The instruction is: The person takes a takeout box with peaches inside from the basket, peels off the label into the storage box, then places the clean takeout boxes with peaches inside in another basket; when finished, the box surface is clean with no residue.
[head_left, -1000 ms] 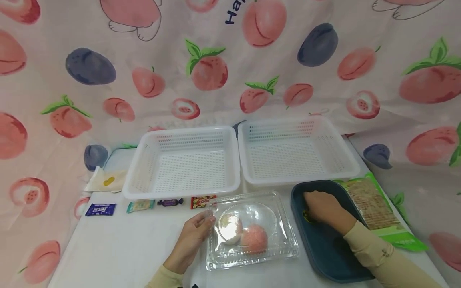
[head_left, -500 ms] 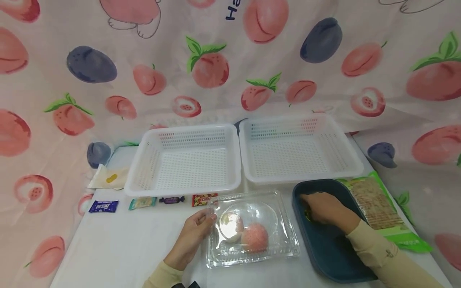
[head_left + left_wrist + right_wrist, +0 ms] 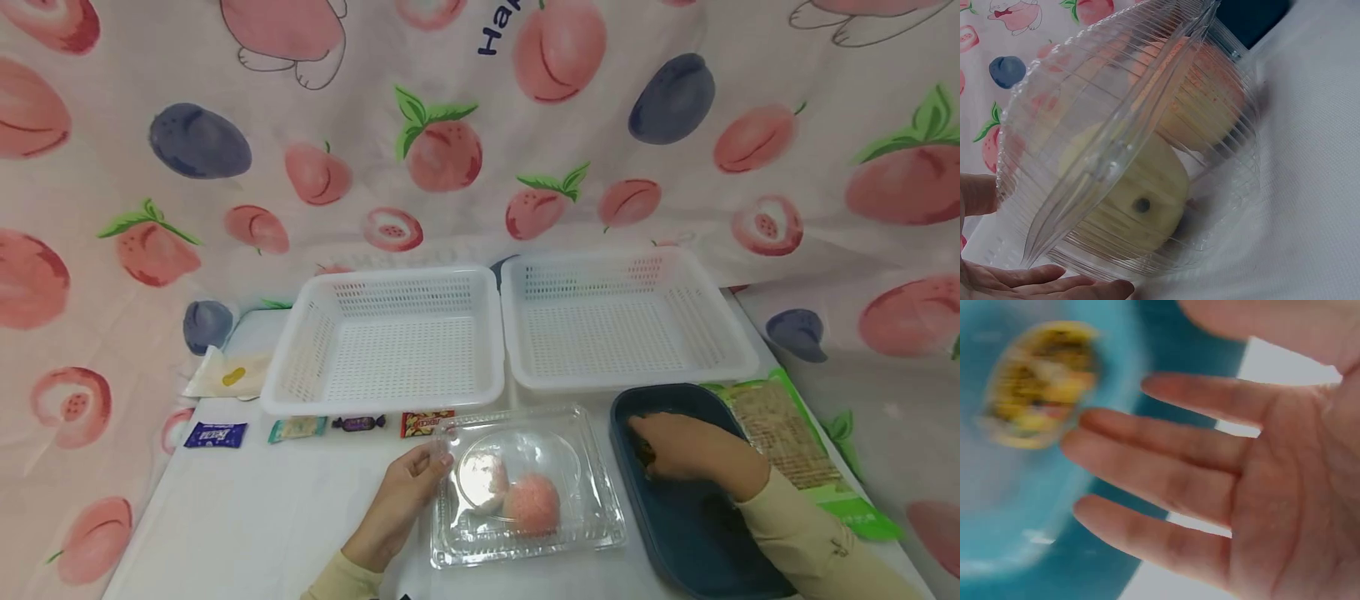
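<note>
And there was the left hand (image 3: 397, 500) on the clear box (image 3: 525, 552), pinching its left edge, thumb on one side and fingers on the other! The box sat in front of the two white baskets, between that hand and the blue tray (image 3: 678, 533); whether its gripped edge was clear of the table (image 3: 247, 517), I couldn't tell. Inside, side by side, two buns: the pale bun (image 3: 482, 483) nearer the left hand, the pink bun (image 3: 532, 504) beside it, and from the left wrist a dark spot (image 3: 1141, 205) showed on the pale one.

Over to the right hand (image 3: 693, 454), down in the tray's far end! The wrist view had its fingers straight and spread, wide open, nothing in their hold. Just beyond the fingertips lay the yellow packet (image 3: 1041, 387), badly blurred, in the tray; from above, the hand hid most of it. Touching or merely close? No telling.

Right of the tray stretched the green bag (image 3: 795, 433), its top end just beside the rim. Behind stood the left basket (image 3: 382, 407) and the right basket (image 3: 637, 383), sides nearly meeting. And along the left basket's front, a row of sweets: blue (image 3: 215, 435), teal (image 3: 297, 429), purple (image 3: 358, 423), red (image 3: 426, 422), with the white packet (image 3: 228, 373) lying at the basket's left side!
</note>
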### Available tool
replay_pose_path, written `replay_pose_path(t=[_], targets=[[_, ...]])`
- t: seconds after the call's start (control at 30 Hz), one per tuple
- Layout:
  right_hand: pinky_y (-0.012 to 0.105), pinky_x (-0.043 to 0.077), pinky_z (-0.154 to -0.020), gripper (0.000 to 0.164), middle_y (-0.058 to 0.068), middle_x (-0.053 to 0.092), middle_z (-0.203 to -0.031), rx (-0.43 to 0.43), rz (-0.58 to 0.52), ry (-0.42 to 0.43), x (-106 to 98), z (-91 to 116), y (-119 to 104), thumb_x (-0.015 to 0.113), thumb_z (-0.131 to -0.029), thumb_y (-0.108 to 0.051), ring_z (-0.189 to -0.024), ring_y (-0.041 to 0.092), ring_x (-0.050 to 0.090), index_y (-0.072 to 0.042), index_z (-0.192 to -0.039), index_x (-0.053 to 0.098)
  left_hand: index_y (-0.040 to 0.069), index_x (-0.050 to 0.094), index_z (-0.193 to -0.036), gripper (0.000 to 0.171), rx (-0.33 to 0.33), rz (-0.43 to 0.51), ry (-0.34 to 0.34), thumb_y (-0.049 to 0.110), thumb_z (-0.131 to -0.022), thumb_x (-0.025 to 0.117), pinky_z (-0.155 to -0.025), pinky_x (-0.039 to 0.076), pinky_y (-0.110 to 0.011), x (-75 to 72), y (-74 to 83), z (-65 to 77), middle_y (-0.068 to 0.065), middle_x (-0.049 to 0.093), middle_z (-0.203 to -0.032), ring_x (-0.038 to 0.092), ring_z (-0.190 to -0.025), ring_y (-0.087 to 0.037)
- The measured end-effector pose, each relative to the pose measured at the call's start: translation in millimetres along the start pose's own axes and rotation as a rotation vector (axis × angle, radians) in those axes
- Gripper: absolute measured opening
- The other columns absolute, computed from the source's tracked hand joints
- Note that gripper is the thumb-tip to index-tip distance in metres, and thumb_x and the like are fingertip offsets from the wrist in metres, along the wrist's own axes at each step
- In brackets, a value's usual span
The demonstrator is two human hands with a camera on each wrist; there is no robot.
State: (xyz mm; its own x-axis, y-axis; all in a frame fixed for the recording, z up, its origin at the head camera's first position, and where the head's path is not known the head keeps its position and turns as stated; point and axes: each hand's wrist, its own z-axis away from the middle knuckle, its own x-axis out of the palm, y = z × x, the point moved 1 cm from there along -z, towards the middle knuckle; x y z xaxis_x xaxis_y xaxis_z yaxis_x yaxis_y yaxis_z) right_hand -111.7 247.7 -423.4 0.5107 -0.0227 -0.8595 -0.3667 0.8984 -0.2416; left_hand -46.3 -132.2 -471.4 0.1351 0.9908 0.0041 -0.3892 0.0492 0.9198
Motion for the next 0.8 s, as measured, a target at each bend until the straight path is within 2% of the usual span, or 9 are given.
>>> replay_pose_path(t=[0.07,0.13,0.2,0.23,0.33,0.4,0.5,0.63,0.8], targets=[[0.054,0.059,-0.092,0.060,0.017,0.072,-0.118,-0.021,-0.062,0.002,-15.8,9.4,-6.6,0.082,-0.088,-0.017,-0.107,0.035,0.070,0.007,-0.139,0.058,-0.017,0.034,-0.152,0.074,-0.001,0.002,-0.004,0.032,-0.105,0.064,-0.120,0.040,-0.063,0.2,-0.6,-0.2,-0.036,0.049,-0.150,0.048,-0.142,-0.048],[0.052,0.060,-0.090,0.058,0.012,0.074,-0.117,-0.059,-0.124,0.046,-33.6,18.7,-15.3,0.080,-0.091,-0.022,-0.106,0.031,0.071,0.004,-0.139,0.060,-0.017,0.035,-0.152,0.073,-0.002,0.001,0.001,0.031,-0.105,0.063,-0.119,0.042,-0.060,0.3,-0.7,-0.2,-0.035,0.052,-0.148,0.053,-0.138,-0.043],[0.052,0.061,-0.090,0.057,0.014,0.074,-0.119,-0.117,-0.199,0.143,-51.4,26.4,-23.3,0.077,-0.095,-0.024,-0.106,0.032,0.072,0.001,-0.142,0.059,-0.017,0.035,-0.151,0.072,-0.001,-0.002,0.006,0.031,-0.106,0.063,-0.118,0.045,-0.057,0.2,-1.0,-0.6,-0.034,0.053,-0.147,0.056,-0.135,-0.039],[0.056,0.061,-0.092,0.058,0.018,0.072,-0.128,-0.138,-0.224,0.208,-61.1,30.1,-26.8,0.076,-0.097,-0.025,-0.112,0.037,0.072,0.000,-0.145,0.057,-0.018,0.035,-0.151,0.072,0.000,-0.004,0.008,0.031,-0.106,0.063,-0.118,0.045,-0.056,0.3,-1.0,-0.7,-0.033,0.054,-0.146,0.056,-0.135,-0.038],[0.066,0.050,-0.107,0.068,0.025,0.054,-0.152,-0.194,-0.266,0.452,-85.0,34.4,-27.9,0.074,-0.098,-0.023,-0.134,0.048,0.057,-0.001,-0.156,0.044,-0.018,0.035,-0.151,0.071,-0.001,-0.004,0.006,0.030,-0.106,0.062,-0.119,0.044,-0.057,1.1,-0.9,-1.1,-0.034,0.053,-0.147,0.055,-0.136,-0.041],[0.070,0.038,-0.116,0.077,0.026,0.040,-0.163,-0.172,-0.304,0.595,-97.3,33.1,-21.0,0.072,-0.099,-0.022,-0.145,0.052,0.043,-0.004,-0.162,0.033,-0.018,0.034,-0.152,0.071,0.000,0.001,-0.002,0.030,-0.107,0.061,-0.120,0.041,-0.060,2.1,-0.8,-1.1,-0.036,0.049,-0.150,0.050,-0.141,-0.046],[0.072,0.017,-0.125,0.084,0.028,0.021,-0.170,-0.115,-0.373,0.752,-108.7,25.2,-2.7,0.067,-0.102,-0.023,-0.156,0.052,0.020,-0.002,-0.166,0.017,-0.018,0.031,-0.153,0.073,-0.005,0.002,-0.013,0.031,-0.107,0.059,-0.121,0.037,-0.062,3.0,-1.1,-1.3,-0.038,0.045,-0.152,0.045,-0.144,-0.049],[0.067,0.001,-0.129,0.080,0.031,0.001,-0.172,0.012,-0.453,0.831,-112.0,13.0,25.5,0.051,-0.110,-0.026,-0.160,0.050,0.000,0.004,-0.165,0.001,-0.019,0.028,-0.153,0.074,-0.004,0.000,-0.024,0.033,-0.108,0.057,-0.121,0.036,-0.062,2.5,-1.4,-1.8,-0.038,0.042,-0.155,0.040,-0.147,-0.051],[0.067,-0.007,-0.128,0.076,0.037,-0.013,-0.167,0.169,-0.480,0.774,-97.9,0.7,61.4,0.035,-0.113,-0.028,-0.156,0.052,-0.016,0.012,-0.160,-0.009,-0.019,0.027,-0.154,0.074,0.004,-0.001,-0.034,0.033,-0.109,0.056,-0.121,0.036,-0.061,1.3,-2.1,-2.1,-0.038,0.039,-0.156,0.038,-0.148,-0.051]])
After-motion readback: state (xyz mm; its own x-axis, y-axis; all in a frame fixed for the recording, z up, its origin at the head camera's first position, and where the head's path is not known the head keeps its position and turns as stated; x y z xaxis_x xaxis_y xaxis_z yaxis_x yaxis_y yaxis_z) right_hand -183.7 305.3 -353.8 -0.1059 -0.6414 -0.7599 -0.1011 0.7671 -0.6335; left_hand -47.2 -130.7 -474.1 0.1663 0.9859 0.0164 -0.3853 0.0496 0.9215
